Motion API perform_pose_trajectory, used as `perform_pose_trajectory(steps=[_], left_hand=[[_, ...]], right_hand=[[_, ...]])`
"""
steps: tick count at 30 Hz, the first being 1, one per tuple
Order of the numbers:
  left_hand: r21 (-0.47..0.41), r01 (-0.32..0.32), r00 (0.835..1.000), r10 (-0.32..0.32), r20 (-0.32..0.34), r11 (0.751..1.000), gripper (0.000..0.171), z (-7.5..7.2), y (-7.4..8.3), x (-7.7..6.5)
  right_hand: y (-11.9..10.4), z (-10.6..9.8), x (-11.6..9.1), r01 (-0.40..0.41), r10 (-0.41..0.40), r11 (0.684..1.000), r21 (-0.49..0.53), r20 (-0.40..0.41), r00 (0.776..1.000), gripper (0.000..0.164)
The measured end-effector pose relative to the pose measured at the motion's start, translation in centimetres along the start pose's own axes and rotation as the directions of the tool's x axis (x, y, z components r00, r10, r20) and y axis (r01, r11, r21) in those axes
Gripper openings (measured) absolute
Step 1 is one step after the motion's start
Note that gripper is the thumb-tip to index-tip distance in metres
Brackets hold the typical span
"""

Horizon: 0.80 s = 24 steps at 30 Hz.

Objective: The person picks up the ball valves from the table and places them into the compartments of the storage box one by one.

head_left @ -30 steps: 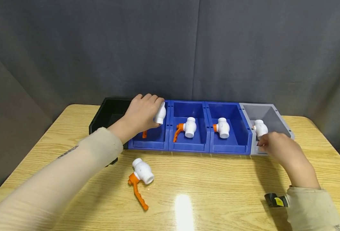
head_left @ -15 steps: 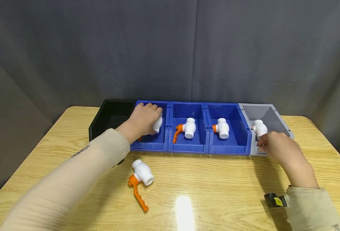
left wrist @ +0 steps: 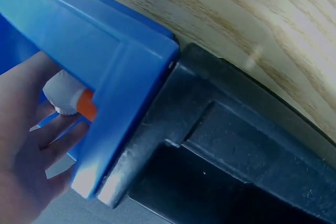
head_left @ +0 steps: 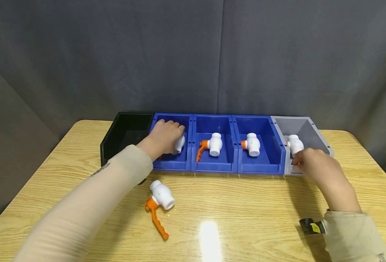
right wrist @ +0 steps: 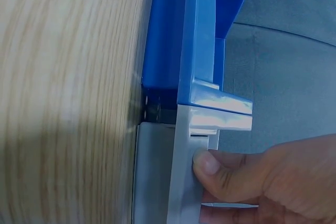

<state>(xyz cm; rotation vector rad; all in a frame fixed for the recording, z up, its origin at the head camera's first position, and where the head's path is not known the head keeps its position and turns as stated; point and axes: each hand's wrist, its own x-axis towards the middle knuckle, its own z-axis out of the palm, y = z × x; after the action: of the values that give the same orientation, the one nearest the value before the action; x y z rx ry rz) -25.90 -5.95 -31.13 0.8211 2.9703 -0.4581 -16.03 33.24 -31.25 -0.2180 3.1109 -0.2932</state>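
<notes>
My left hand (head_left: 165,136) reaches down into the leftmost blue bin (head_left: 170,166), its fingers around a white ball valve (head_left: 180,142). In the left wrist view the white valve body (left wrist: 62,92) and part of its orange handle (left wrist: 86,105) show beside the fingers (left wrist: 65,142); the rest is hidden by the hand and the bin wall. At the far right, my right hand (head_left: 320,168) pinches the front edge of the grey bin (head_left: 317,136), thumb (right wrist: 210,169) outside and fingers within. Just beyond those fingers lies another white valve (head_left: 295,145) inside the grey bin.
The middle blue bin (head_left: 215,167) and right blue bin (head_left: 261,169) each hold a white valve with orange parts. A black bin (head_left: 109,145) stands at the row's left end. One more orange-handled valve (head_left: 162,195) lies on the wooden table (head_left: 245,211).
My left hand has lowered the ball valve from above the leftmost blue bin down into it. The right hand stays at the grey bin's front edge.
</notes>
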Motion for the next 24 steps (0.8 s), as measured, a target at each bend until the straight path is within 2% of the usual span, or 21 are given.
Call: perform_pose_trajectory(steps=[14, 24], left_hand=[[-0.071, -0.013, 0.997, 0.018, 0.07, 0.997, 0.078, 0.2, -1.1, 0.2], [-0.012, -0.03, 0.999, 0.031, 0.042, 0.999, 0.07, 0.1, -1.4, 0.1]], right_hand=[[-0.1, -0.1, 0.1, -0.002, 0.002, 1.0, 0.0, 0.003, 1.0, 0.004], [-0.1, -0.1, 0.2, 0.002, -0.002, 1.0, -0.005, 0.009, 1.0, 0.004]])
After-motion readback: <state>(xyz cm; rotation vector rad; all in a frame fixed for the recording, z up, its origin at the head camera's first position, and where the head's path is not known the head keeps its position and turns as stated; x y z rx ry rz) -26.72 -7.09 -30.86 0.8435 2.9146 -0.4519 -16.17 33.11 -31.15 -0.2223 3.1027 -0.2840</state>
